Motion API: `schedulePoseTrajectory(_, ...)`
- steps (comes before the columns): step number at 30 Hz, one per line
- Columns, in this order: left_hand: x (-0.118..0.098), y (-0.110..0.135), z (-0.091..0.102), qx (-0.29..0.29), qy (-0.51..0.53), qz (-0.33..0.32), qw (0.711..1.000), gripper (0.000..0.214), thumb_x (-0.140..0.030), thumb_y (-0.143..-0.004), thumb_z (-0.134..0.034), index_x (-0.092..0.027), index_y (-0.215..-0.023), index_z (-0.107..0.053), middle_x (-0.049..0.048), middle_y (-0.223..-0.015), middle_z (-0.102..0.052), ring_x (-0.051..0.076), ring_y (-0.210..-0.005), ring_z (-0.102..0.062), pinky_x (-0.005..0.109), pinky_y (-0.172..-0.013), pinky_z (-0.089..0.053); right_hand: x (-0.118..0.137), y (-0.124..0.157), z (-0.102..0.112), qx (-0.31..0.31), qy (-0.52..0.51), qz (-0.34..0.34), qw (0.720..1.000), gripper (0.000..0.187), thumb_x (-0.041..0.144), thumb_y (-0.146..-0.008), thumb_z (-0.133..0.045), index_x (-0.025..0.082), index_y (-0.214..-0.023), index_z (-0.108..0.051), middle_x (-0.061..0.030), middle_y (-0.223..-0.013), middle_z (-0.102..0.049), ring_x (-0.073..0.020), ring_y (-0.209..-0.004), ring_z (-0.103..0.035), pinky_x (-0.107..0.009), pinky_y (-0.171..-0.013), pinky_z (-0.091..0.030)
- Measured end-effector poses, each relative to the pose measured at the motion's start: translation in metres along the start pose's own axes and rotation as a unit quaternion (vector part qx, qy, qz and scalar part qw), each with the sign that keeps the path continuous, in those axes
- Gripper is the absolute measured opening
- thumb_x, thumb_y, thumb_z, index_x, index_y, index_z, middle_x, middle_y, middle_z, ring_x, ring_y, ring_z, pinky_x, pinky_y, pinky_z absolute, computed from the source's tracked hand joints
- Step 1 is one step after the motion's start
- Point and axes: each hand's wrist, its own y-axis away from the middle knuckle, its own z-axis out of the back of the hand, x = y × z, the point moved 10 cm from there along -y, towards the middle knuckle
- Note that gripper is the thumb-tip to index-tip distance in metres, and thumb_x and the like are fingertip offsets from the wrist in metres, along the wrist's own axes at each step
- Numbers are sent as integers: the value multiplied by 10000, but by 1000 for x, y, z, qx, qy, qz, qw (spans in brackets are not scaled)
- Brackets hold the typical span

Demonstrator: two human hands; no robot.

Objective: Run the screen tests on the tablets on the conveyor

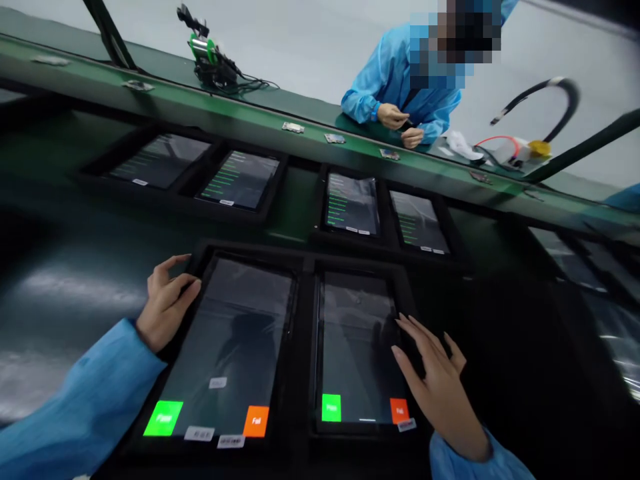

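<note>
Tray (303,373), black, is lying on the dark green bench (75,287), cradling two tablets side by side: left tablet (225,347) and right tablet (357,333). Both screens are facing up, each showing a green square at lower left and an orange one reading "Fail" at lower right. White labels are sitting near the bottom edges; another is sitting higher on the left tablet.

Left hand (167,307) is bending its fingers loosely at the tray's upper left side, thumb tip lying just beside the left tablet's edge — whether it is pinching the rim, I am not able to tell. Right hand (435,380) is spreading its fingers along the right tablet's right edge, fingertips pointing inward, grasping nothing. Both tablets are lying between the two hands.

Beyond, two more trays are holding paired tablets, their screens listing green lines: one far left tray (183,192), one far right tray (387,217). Across the green ledge (250,120), a co-worker in blue (377,77) is leaning in, hands held close together.
</note>
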Motion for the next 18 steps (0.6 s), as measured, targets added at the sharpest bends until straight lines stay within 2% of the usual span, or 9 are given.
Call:
schedulePoseTrajectory(2,-5,4,13,-31,-27,-3,999,382,-410,-986,-352,-113,-983,-591,180,-1357,-330,325,-1356,-225,583,-1117,-202,8,6,2,8,14,14,1000,448,527,-972,-310,267,-1325,-403,-24,-1348,-528,-212,-1274,-456,-470,-1119,-98)
schedulePoseTrajectory(4,-19,11,35,-69,-56,-34,995,328,-370,-980,-413,-91,-1096,-539,199,-1378,-271,325,-1370,-208,563,-1113,-230,22,12,2,26,33,48,998,466,530,-968,-325,260,-1342,-393,-10,-1362,-516,-193,-1295,-426,-428,-1134,-61)
schedulePoseTrajectory(6,-42,24,53,-67,-94,-112,987,244,-312,-958,-485,-120,-1105,-514,187,-1381,-275,340,-1345,-260,564,-1057,-307,37,20,0,49,61,97,992,497,539,-955,-362,252,-1360,-381,0,-1373,-505,-187,-1303,-410,-405,-1141,-27)
schedulePoseTrajectory(7,-53,34,55,-40,-113,-159,980,188,-285,-952,-493,-151,-1081,-517,169,-1365,-312,350,-1321,-297,568,-1008,-343,45,23,-1,55,77,126,987,515,549,-945,-377,245,-1361,-385,-2,-1380,-497,-193,-1298,-413,-409,-1143,-17)
schedulePoseTrajectory(9,-66,60,50,48,-135,-224,964,117,-278,-947,-488,-203,-1033,-512,133,-1313,-386,357,-1258,-365,547,-910,-391,59,31,-1,50,103,190,975,547,577,-919,-396,232,-1343,-419,-18,-1395,-478,-222,-1277,-426,-439,-1142,-19)
schedulePoseTrajectory(12,-68,99,37,141,-134,-252,948,138,-355,-937,-484,-228,-988,-503,107,-1243,-437,342,-1185,-399,510,-857,-411,72,41,-1,26,113,250,961,579,602,-877,-417,212,-1303,-469,-59,-1397,-472,-276,-1232,-448,-506,-1122,-75)
schedulePoseTrajectory(15,-70,124,24,175,-120,-278,937,177,-345,-886,-567,-211,-980,-501,108,-1201,-449,323,-1163,-390,507,-930,-378,75,46,-4,10,98,254,962,611,618,-836,-435,202,-1281,-477,-105,-1364,-497,-323,-1180,-477,-566,-1072,-166)
schedulePoseTrajectory(18,-74,130,16,187,-101,-301,930,272,-271,-799,-680,-194,-986,-500,109,-1196,-463,311,-1153,-404,511,-1012,-294,76,48,-8,7,93,248,964,631,629,-819,-426,201,-1281,-466,-142,-1378,-473,-359,-1144,-502,-614,-1020,-218)
